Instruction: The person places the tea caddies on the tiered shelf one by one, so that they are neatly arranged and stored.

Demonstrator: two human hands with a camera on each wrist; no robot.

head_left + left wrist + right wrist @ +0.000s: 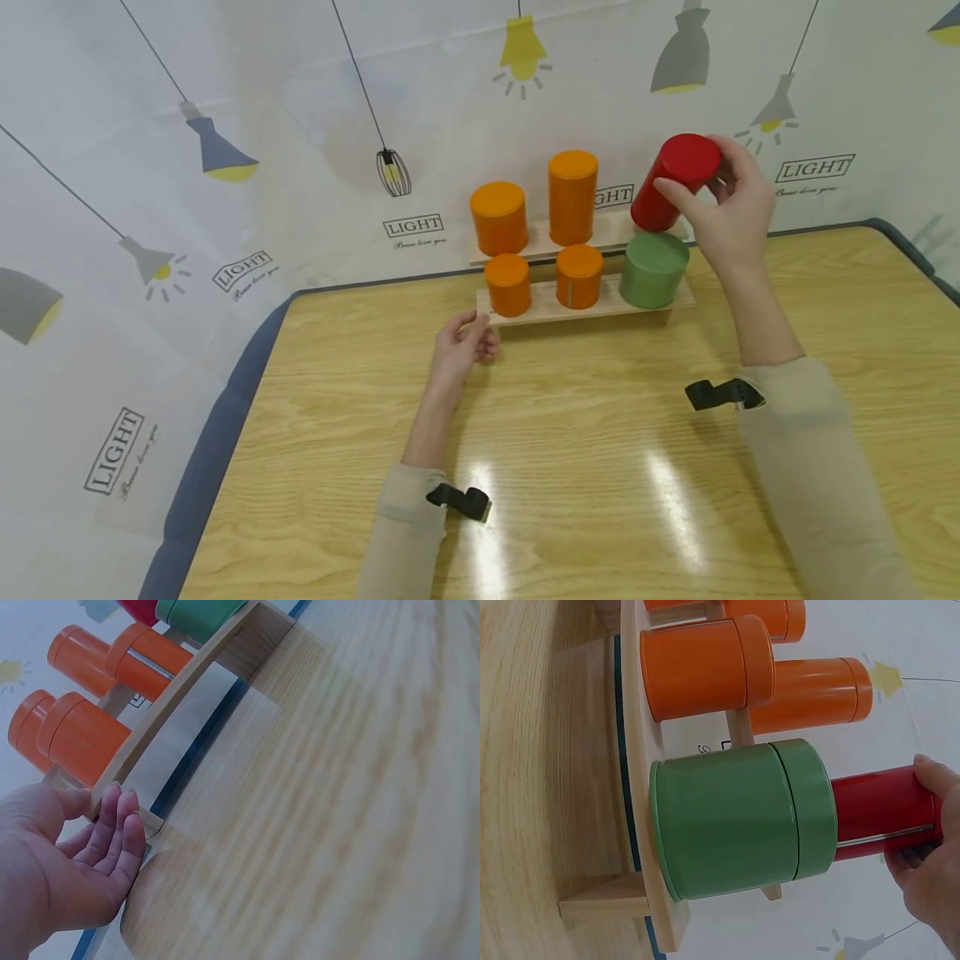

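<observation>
My right hand (738, 208) grips a tall red canister (675, 179) near its top. It is tilted, its base at the right end of the upper shelf; whether it touches the wood I cannot tell. In front of it, a green canister (655, 271) stands on the lower tier of a two-step wooden rack (540, 313). The left hand (82, 862) pinches the lower board's left front corner between thumb and fingers. Closest to that hand is a short orange canister (82, 739).
Another short orange canister (579, 277) stands mid-way along the lower tier. Behind are a wider orange canister (498, 218) and a tall orange canister (573, 198) on the upper tier. A lamp-printed wall covering (300, 125) rises behind the wooden table (585, 467).
</observation>
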